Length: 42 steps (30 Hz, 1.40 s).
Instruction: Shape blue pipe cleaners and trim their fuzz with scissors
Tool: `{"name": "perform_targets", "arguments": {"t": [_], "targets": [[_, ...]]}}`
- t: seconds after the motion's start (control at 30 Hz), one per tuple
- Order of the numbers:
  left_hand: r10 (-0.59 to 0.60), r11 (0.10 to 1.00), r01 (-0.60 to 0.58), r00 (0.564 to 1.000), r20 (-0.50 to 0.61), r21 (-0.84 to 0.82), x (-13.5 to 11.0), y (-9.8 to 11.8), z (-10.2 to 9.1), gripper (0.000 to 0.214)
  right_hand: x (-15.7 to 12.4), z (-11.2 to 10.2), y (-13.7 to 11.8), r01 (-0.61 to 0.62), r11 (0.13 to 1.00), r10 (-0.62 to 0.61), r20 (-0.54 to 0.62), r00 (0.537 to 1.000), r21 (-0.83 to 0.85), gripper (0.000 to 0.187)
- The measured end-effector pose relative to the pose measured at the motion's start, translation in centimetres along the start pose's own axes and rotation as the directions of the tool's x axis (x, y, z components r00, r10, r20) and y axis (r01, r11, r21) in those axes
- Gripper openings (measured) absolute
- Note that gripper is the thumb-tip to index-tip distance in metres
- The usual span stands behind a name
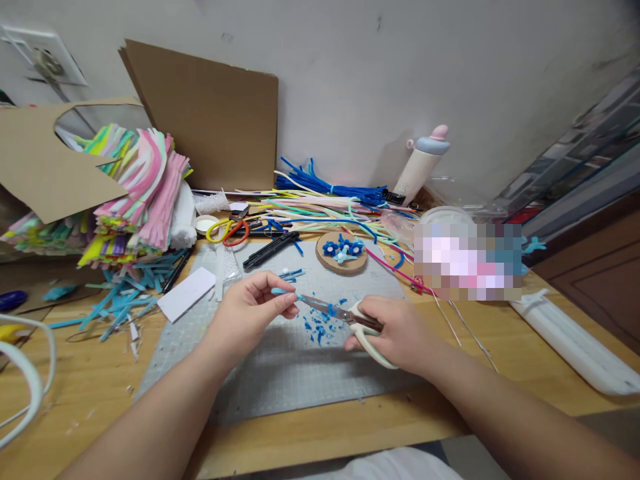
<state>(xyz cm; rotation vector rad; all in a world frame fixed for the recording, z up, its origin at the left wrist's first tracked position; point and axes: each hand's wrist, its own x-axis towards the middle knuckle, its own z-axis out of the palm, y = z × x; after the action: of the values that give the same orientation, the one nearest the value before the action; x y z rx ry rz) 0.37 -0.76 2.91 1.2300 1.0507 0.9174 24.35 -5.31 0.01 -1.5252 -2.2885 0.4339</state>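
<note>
My left hand [255,308] pinches a short light-blue pipe cleaner [283,291] between thumb and fingers. In my right hand [395,330] is a pair of scissors [369,340] with white handles, fingers wrapped through the loops. The blade tips point left and meet the end of the pipe cleaner. Blue fuzz clippings [320,328] lie scattered on the grey cutting mat [270,387] under the blades, and some cling to the metal. Just behind, a round cardboard disc [345,268] carries several dark-blue flowers [345,247] and a light-blue one.
Bundled pastel pipe cleaners [145,193] are piled at the left, by light-blue strips [120,300] and a white card [187,294]. Farther back lie yellow-and-red scissors [235,230], a black tool [270,250] and blue pipe cleaners [330,188]. A white wrapped package [575,343] is at right.
</note>
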Motion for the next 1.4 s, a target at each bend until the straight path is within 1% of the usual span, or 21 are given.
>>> {"name": "perform_targets", "arguments": {"t": [0.13, 0.23, 0.5, 0.83, 1.13, 1.3, 1.4], "targets": [[0.004, 1.0, -0.004, 1.0, 0.016, -0.003, -0.06, -0.1, 0.07, 0.018, 0.06, -0.24, -0.53, -0.023, 0.999, 0.024, 0.043, 0.999, -0.029, 0.043], [-0.001, 1.0, 0.001, 1.0, 0.027, -0.007, -0.13, -0.23, 0.31, 0.018, 0.07, -0.33, -0.85, -0.032, 0.999, 0.033, 0.063, 0.997, -0.029, 0.043], [-0.04, 0.998, 0.041, 0.999, 0.023, -0.044, -0.25, -0.39, 0.5, 0.021, 0.08, -0.07, -0.72, -0.018, 1.0, 0.018, 0.029, 0.999, -0.021, 0.044], [-0.025, 0.997, 0.027, 0.999, 0.027, -0.073, -0.08, -0.39, 0.16, 0.02, -0.12, 0.2, -0.34, 0.004, 1.0, -0.005, -0.02, 1.0, -0.019, 0.037], [-0.037, 0.995, 0.041, 0.998, 0.051, -0.091, 0.05, -0.38, -0.08, 0.022, -0.18, 0.19, -0.36, 0.008, 1.0, -0.008, -0.02, 1.0, -0.025, 0.039], [-0.048, 0.992, 0.055, 0.997, 0.066, -0.111, 0.11, -0.54, -0.01, 0.021, 0.0, 0.09, -0.41, -0.01, 0.999, 0.01, 0.017, 1.0, -0.044, 0.043], [-0.057, 0.989, 0.07, 0.994, 0.097, -0.132, 0.08, -0.72, 0.07, 0.02, 0.04, 0.0, -0.49, -0.018, 0.999, 0.019, 0.031, 0.999, -0.044, 0.044]]}}
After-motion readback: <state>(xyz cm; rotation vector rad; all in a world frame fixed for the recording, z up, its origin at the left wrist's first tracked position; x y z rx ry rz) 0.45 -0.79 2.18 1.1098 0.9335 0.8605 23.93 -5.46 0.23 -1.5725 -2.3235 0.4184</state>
